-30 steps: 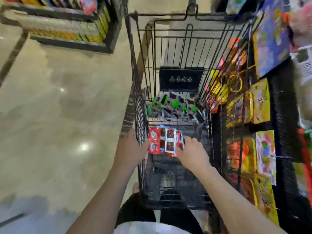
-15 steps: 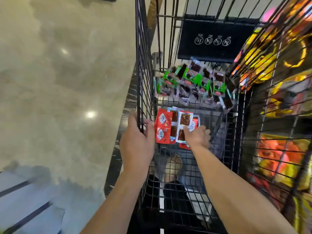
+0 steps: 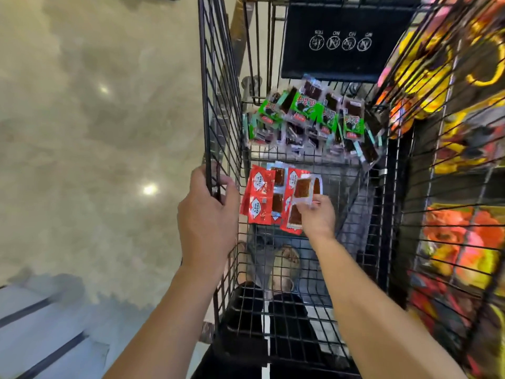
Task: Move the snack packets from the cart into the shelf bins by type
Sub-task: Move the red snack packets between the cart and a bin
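The right hand (image 3: pixel 317 217) is pinching one snack packet (image 3: pixel 302 188) by its lower edge, holding it just above the red packets (image 3: pixel 259 195) lying in the cart (image 3: pixel 218 105). The left hand (image 3: pixel 207 222) is gripping the cart's side wall, fingers curling round the wire. Green packets (image 3: pixel 308 116) are lying piled farther forward.

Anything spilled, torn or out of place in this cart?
Nothing spilled or torn shows. The green packets lie jumbled at the cart's far end; the red packets lie flatter, nearer, one pinched by the right hand.
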`<state>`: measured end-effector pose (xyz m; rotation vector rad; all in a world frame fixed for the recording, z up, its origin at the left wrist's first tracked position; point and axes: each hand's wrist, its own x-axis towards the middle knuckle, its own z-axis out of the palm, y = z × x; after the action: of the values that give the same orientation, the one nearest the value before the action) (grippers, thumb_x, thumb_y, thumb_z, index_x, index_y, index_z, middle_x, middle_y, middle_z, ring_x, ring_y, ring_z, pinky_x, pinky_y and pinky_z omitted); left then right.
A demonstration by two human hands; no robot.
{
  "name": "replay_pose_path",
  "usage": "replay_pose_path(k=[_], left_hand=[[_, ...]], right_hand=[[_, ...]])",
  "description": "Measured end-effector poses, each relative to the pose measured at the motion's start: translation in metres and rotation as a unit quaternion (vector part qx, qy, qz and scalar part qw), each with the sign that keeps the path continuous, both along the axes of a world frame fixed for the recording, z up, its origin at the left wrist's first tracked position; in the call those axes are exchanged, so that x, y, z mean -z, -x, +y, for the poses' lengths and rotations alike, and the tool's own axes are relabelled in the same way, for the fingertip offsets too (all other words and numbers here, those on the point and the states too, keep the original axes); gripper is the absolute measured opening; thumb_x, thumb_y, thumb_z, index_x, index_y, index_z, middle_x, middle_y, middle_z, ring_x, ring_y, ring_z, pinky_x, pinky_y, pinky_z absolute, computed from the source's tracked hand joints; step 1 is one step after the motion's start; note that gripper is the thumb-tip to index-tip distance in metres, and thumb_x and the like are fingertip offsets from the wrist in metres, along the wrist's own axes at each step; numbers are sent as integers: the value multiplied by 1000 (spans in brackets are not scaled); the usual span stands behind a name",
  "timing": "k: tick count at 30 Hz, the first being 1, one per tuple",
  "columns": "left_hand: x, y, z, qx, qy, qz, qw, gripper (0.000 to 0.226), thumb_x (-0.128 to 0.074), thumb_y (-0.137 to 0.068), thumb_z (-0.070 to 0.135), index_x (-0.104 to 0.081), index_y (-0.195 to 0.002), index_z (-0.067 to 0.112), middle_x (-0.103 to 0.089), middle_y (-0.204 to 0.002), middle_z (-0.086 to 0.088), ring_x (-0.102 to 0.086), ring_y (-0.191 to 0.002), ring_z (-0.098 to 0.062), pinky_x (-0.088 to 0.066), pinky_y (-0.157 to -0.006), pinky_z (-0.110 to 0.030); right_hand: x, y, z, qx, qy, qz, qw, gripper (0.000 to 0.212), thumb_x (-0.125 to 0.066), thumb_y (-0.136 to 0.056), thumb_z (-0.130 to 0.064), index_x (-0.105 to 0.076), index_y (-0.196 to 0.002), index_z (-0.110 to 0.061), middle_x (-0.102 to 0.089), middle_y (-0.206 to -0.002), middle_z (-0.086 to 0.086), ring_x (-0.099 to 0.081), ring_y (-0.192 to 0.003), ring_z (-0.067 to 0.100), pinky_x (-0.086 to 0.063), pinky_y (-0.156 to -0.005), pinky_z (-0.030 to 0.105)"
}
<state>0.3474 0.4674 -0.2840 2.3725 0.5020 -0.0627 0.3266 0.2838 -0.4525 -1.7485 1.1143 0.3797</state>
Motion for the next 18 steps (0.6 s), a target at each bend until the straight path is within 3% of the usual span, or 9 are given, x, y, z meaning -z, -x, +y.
replay_pose_path(k=[2,4,7,10,12,15,18], left_hand=[[-2,0,0,5,27,8,1000,17,-63,-103,37,-49,-114,39,-67,-83,20,-66,-79,7,-54,-62,-20],[-9,1,-2,8,59,31,998,25,-69,-100,33,-50,-116,39,-68,-96,19,-69,-84,-1,-55,-71,-27],[-28,13,-5,22,20,-10,999,53,-73,-96,33,-48,-143,26,-52,-132,18,-53,-127,-13,-41,-100,-26],[-50,31,-24,62,28,-105,992,60,-69,-95,37,-39,-148,36,-33,-128,44,-42,-138,-10,-36,-111,-22],[-49,38,-42,106,70,-105,986,54,-67,-96,38,-43,-144,39,-38,-134,43,-46,-134,-2,-38,-110,-17],[-24,38,-71,112,163,21,980,49,-71,-96,43,-46,-138,42,-54,-131,28,-53,-123,6,-46,-99,-19],[16,35,-84,64,280,211,934,61,-76,-91,55,-48,-141,34,-60,-134,20,-59,-118,6,-49,-95,-22]], right_hand=[[-10,7,-7,33,-55,-30,997,25,-76,-93,-12,-58,-110,-19,-68,-99,-3,-64,-81,2,-45,-61,9],[-22,14,-19,38,-90,-54,994,24,-79,-91,-16,-62,-107,-20,-72,-102,-1,-71,-86,7,-52,-67,14],[-44,28,-39,41,-164,-92,981,25,-80,-90,-20,-66,-111,-22,-76,-106,2,-76,-91,13,-60,-75,26],[-68,39,-55,59,-250,-120,959,35,-80,-87,-18,-66,-119,-17,-77,-112,5,-75,-104,22,-60,-90,39],[-83,44,-62,74,-296,-141,942,40,-78,-83,-19,-65,-120,-13,-76,-116,10,-74,-105,26,-61,-89,43],[-96,51,-70,82,-340,-170,921,39,-77,-84,-16,-65,-121,-11,-74,-118,15,-74,-103,26,-63,-81,38],[-100,56,-73,63,-365,-174,912,41,-77,-86,-16,-64,-125,-10,-73,-120,17,-73,-106,29,-63,-81,39]])
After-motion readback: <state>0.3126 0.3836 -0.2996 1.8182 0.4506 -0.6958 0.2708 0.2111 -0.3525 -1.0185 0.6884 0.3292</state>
